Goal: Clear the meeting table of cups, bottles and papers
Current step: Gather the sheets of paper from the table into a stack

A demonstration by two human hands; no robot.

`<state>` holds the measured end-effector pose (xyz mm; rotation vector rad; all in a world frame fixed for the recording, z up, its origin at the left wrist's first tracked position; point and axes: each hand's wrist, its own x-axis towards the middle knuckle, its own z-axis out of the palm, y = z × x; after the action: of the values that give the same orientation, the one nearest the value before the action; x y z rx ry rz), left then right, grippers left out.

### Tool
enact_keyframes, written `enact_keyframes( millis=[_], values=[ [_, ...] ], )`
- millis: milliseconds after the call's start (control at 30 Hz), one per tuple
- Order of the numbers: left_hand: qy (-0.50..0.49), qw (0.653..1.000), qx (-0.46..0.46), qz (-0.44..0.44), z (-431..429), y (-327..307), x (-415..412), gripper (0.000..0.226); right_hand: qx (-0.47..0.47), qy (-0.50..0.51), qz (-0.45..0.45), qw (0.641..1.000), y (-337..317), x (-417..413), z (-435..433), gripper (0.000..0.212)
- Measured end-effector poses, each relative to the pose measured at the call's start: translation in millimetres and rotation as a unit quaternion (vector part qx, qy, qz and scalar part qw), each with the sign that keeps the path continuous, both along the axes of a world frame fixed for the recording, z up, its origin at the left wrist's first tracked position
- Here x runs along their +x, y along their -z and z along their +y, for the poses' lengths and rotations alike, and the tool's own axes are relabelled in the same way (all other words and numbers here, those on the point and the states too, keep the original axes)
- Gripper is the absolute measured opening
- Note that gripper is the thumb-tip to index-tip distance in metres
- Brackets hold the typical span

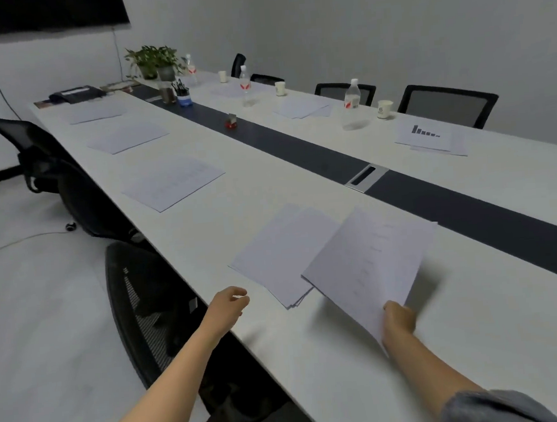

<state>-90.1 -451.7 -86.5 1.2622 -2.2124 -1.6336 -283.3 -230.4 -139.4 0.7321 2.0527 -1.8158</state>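
Note:
My right hand (399, 320) grips the near corner of a white sheet (370, 263), which is lifted above the white meeting table (330, 355). Beside it, a small stack of papers (280, 253) lies flat near the table's edge. My left hand (228, 306) hovers at that edge just left of the stack, fingers loosely curled and holding nothing. Further papers (173, 180) lie along the near side. On the far side stand plastic bottles (352, 98), paper cups (385, 108) and more papers (430, 137).
Black mesh chairs (138, 306) are tucked against the near edge and others (447, 103) along the far side. A dark strip with a cable hatch (365, 177) runs down the table's middle. Potted plants (154, 63), a pen holder (183, 95) and a dark folder (77, 93) sit at the far end.

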Motion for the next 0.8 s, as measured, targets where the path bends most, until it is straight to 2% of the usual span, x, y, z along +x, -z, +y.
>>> enact_keyframes(
  millis=[100, 267, 467, 567, 667, 733, 800],
  values=[
    [0.024, 0.998, -0.028, -0.048, -51, 3, -16, 0.025, -0.006, -0.025, -0.017, 1.000, 5, -9, -64, 0.035],
    [0.021, 0.996, -0.042, -0.076, -109, 15, -35, 0.029, 0.014, -0.061, -0.020, 0.998, 6, -11, -144, 0.038],
    [0.082, 0.990, -0.053, -0.102, -153, 38, -64, 0.033, 0.182, -0.169, -0.008, 0.969, 23, -10, -175, 0.035],
    [0.140, 0.980, -0.069, -0.126, -166, 47, -83, 0.047, 0.249, -0.194, -0.012, 0.949, 20, -11, -175, 0.033],
    [0.204, 0.959, -0.095, -0.171, -173, 58, -96, 0.063, 0.275, -0.194, -0.029, 0.941, 18, 7, -167, 0.034],
    [0.213, 0.955, -0.104, -0.179, -175, 65, -96, 0.053, 0.286, -0.188, -0.034, 0.939, 20, 29, -161, 0.037],
    [0.238, 0.951, -0.119, -0.158, -172, 70, -92, 0.025, 0.297, -0.177, -0.043, 0.937, 20, 55, -157, 0.038]
  ],
)
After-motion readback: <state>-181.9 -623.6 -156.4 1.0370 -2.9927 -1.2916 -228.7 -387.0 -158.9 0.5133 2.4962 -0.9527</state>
